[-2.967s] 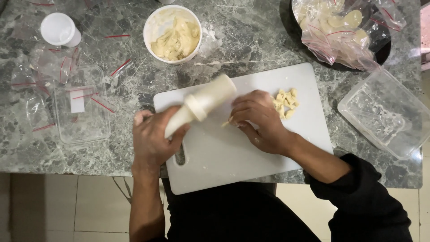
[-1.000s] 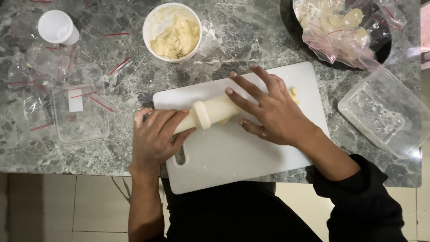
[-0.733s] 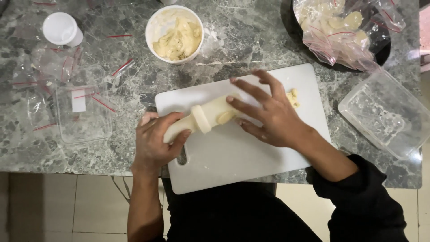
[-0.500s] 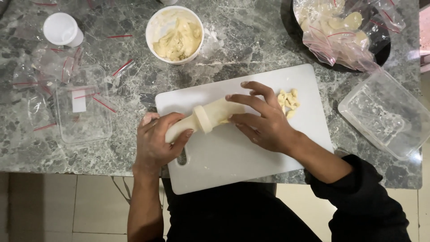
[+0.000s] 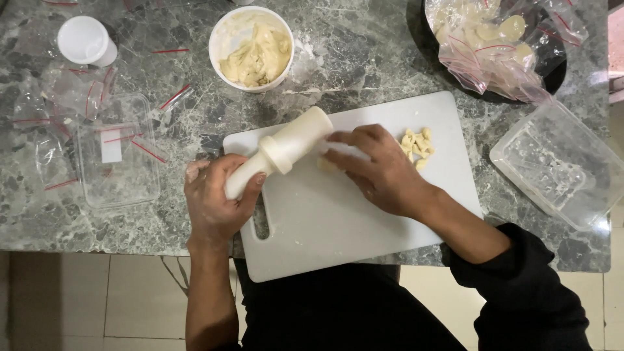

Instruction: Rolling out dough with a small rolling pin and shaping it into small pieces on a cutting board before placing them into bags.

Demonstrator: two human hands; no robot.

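My left hand (image 5: 218,203) grips the handle of a cream plastic press tool (image 5: 281,149), which lies tilted across the upper left of a white cutting board (image 5: 338,224). At the tool's wide end, my right hand (image 5: 380,166) has its fingers closed around a small piece of pale dough, mostly hidden beneath them. A little heap of small shaped dough pieces (image 5: 417,144) lies on the board just right of my right hand.
A white bowl of dough (image 5: 252,49) stands behind the board. Clear zip bags (image 5: 97,140) and a white cup (image 5: 84,40) lie at the left. A dark plate with filled bags (image 5: 497,42) is at the back right, and a clear plastic container (image 5: 559,166) at the right.
My right hand slid off the top of the press tool to its wide end. The tool's end lifted and tilted, and the dough pieces came back into view.
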